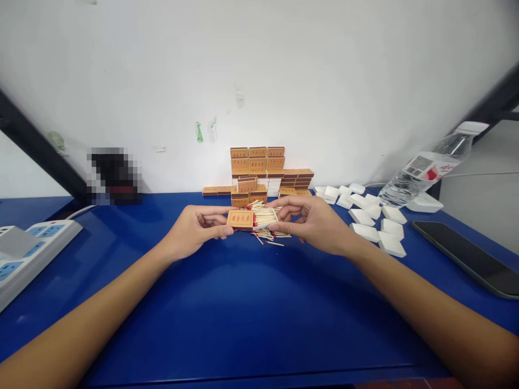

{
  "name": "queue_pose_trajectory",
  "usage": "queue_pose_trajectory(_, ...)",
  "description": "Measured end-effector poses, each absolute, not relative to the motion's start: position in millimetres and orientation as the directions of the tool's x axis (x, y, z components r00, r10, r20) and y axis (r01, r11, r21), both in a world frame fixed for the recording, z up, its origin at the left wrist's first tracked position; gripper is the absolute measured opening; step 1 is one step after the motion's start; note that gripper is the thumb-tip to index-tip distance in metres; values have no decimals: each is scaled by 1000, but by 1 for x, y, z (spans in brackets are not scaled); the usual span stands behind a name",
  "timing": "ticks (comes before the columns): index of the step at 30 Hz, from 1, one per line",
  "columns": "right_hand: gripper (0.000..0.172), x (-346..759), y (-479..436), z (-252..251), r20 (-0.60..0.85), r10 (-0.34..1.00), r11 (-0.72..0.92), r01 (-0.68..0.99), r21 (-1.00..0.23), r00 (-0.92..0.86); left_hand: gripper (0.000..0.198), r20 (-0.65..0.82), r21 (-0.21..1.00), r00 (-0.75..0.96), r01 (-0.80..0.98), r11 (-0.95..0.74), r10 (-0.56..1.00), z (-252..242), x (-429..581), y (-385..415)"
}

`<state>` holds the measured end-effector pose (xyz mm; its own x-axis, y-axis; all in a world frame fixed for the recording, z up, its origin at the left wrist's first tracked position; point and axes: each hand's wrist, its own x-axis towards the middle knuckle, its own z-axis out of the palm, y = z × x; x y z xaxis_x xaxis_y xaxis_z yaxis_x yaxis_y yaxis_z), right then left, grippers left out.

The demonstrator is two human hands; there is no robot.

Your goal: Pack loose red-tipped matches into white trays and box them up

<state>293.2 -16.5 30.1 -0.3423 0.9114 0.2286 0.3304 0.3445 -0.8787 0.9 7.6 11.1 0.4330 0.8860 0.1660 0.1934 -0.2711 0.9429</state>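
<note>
Between my hands is a matchbox, its orange printed sleeve [240, 219] partly slid over a white inner tray [272, 222] full of red-tipped matches [264, 217]. My left hand [198, 229] pinches the sleeve at its left end, thumb in front and fingers behind. The tray's right end is gripped by my right hand [310, 221] between thumb and fingers. Loose matches [275, 235] lie in a pile on the blue table, below and behind the box. Directly behind, a stack of matchboxes [258, 162] stands against the wall.
Several white empty trays [363, 217] lie scattered to the right. Beyond them a water bottle [430, 167] leans to the right, and a phone [466, 256] lies flat. A white power strip [36, 254] sits at the left, near a dark blurred object [115, 175].
</note>
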Motion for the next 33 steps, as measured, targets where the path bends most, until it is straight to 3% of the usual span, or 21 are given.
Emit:
queue_pose_trajectory(17, 52, 290, -20, 25, 209, 936, 286, 268, -920, -282, 58, 123, 962, 402, 175, -208, 907, 11, 5, 4)
queue_pose_trajectory(24, 50, 283, -21, 18, 183, 929, 255, 199, -946, -321, 56, 193, 950, 413, 147, -274, 890, 14, 11, -3)
queue_pose_trajectory(31, 80, 258, -44, 10, 198, 966, 208, 46, -977, -164, 57, 291, 940, 238, 111, -324, 927, 8, 19, -6)
queue_pose_trajectory(33, 81, 249, -55, 9, 187, 952, 203, 41, -978, -244, 59, 293, 941, 224, 102, -322, 929, 7, 22, -10)
